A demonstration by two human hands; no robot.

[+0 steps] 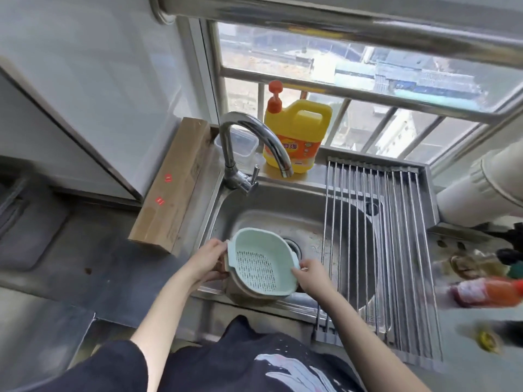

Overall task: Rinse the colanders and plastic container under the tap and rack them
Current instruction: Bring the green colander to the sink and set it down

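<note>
Early in the task, by the look of it: mint-green colander (261,263) held over the near edge of the sink (283,205), tilted so its slotted bottom faces up toward the camera. Left hand (208,257) clamped on the left rim handle, right hand (314,274) pinching the right rim, hands apart with the colander between them. Beneath it, a second, beige-grey vessel (252,290), seemingly nested under the green one; whether another colander or a solid bowl, impossible to say. Tap (254,142) arching over the back left of the sink, spout well apart from the colander; no water stream visible, lever (254,174) apparently at rest. Roll-up rack (376,250) spanning the right half of the sink, bare of dishes. Clear plastic container (240,142) sitting on the ledge behind the tap, beside the yellow detergent jug (297,137).

Next move, as a judgement: separating the nested pieces or carrying both back under the spout, freeing one hand for the lever, then rinsing before any racking.

Hard to make out: the container, partly hidden behind the tap neck. Bottles (486,290) on the table at right blurred. Drain mostly covered by the colander.
</note>
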